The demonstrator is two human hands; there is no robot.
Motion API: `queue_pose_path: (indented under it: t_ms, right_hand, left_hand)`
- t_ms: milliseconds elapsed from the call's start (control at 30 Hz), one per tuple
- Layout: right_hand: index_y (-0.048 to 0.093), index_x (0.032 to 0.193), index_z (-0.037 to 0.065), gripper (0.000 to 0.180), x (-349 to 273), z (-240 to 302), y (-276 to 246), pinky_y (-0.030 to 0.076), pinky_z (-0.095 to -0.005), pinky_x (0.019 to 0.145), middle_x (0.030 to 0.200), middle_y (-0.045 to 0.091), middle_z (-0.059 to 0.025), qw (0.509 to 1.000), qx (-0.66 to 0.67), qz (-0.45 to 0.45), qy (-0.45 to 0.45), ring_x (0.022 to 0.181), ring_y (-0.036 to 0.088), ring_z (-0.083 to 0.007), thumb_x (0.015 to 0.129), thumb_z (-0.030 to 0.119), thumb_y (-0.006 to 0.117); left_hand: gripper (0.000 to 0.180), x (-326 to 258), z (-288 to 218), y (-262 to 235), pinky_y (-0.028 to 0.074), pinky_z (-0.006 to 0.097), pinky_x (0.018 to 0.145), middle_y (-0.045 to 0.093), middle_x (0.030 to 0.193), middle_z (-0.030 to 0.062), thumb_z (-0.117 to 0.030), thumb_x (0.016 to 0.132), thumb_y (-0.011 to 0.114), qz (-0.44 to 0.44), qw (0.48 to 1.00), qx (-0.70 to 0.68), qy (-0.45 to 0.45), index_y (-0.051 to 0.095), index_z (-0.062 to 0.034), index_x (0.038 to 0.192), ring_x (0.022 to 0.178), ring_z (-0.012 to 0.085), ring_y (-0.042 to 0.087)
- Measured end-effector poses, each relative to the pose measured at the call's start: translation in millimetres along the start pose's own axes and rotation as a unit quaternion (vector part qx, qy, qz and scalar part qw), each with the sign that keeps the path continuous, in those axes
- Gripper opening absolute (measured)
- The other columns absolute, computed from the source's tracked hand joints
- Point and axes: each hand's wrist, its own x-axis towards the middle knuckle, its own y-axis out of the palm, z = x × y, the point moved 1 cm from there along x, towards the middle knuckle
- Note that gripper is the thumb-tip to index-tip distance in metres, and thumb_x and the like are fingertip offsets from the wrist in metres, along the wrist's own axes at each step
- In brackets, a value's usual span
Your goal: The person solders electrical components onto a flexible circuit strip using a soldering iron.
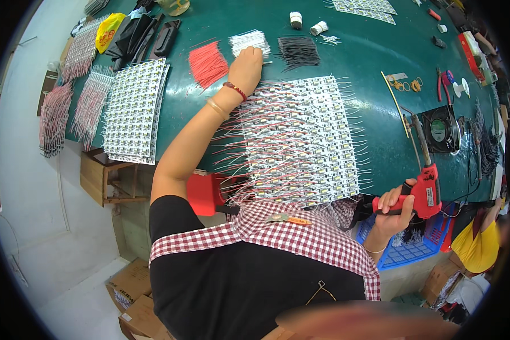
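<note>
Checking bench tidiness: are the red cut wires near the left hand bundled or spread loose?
Spread loose. The red wires lie fanned flat on the green table, no tie visible, beside the left hand reaching the white wires.

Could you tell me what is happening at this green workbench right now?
A person in a checked apron sits at the green table. Their left hand reaches out to the bundle of white wires, beside the red wires and black wires. Their right hand grips a red soldering gun at the table's near edge. Between them lies a panel of small white boards with wires attached.
</note>
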Motion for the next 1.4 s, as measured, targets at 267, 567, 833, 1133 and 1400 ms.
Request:
queue_pose_path:
  t_ms: [267,567,833,1133,1400]
  right_hand:
    - [0.042,0.124,-0.001,0.037,1,1,-5,0.04,-0.0235,0.046,0.067,0.047,-0.0045,1.0,0.001,0.012,0.002,0.046,0.041,-0.0095,0.1,0.027,0.045]
    - [0.042,0.123,-0.001,0.038,2,-1,4,0.038,-0.0237,0.042,0.064,0.048,-0.0039,1.0,-0.005,0.004,0.009,0.044,0.04,-0.0092,0.1,0.029,0.047]
    - [0.043,0.122,-0.001,0.038,4,0,5,0.038,-0.0234,0.042,0.064,0.048,-0.0042,1.0,-0.016,0.002,0.013,0.044,0.041,-0.0091,0.099,0.029,0.049]
    - [0.043,0.121,-0.001,0.037,8,2,15,0.038,-0.0233,0.042,0.064,0.048,-0.0045,0.999,-0.011,0.02,0.022,0.044,0.041,-0.0091,0.099,0.028,0.049]
    - [0.043,0.124,-0.002,0.038,5,3,13,0.039,-0.0238,0.043,0.065,0.049,-0.0051,0.999,-0.007,0.024,0.036,0.045,0.043,-0.0095,0.098,0.025,0.051]
  left_hand:
    - [0.012,7,5,-16,0.047,0.041,0.08,0.057,0.096,0.0178,-0.005,0.092,0.049,-0.114,0.976,-0.184,-0.023,0.055,0.0004,0.101,0.092,0.0339,0.056]
    - [0.022,-15,-7,-3,0.042,0.024,0.077,0.058,0.091,0.0032,-0.015,0.102,0.04,-0.05,0.864,-0.475,-0.158,0.057,-0.0016,0.107,0.084,0.0104,0.052]
    - [0.025,-21,-8,-11,0.046,0.025,0.08,0.056,0.085,0.0032,-0.006,0.1,0.039,-0.031,0.841,-0.524,-0.132,0.057,-0.0009,0.115,0.082,0.012,0.057]
    - [0.021,-31,3,-23,0.045,0.024,0.081,0.06,0.097,0.0032,-0.007,0.097,0.049,-0.019,0.812,-0.574,-0.103,0.064,0.0006,0.11,0.085,0.0102,0.057]
    - [0.018,-35,-20,-48,0.047,0.023,0.072,0.062,0.084,0.0025,-0.009,0.098,0.048,0.049,0.783,-0.606,-0.134,0.062,0.0013,0.102,0.077,0.008,0.057]
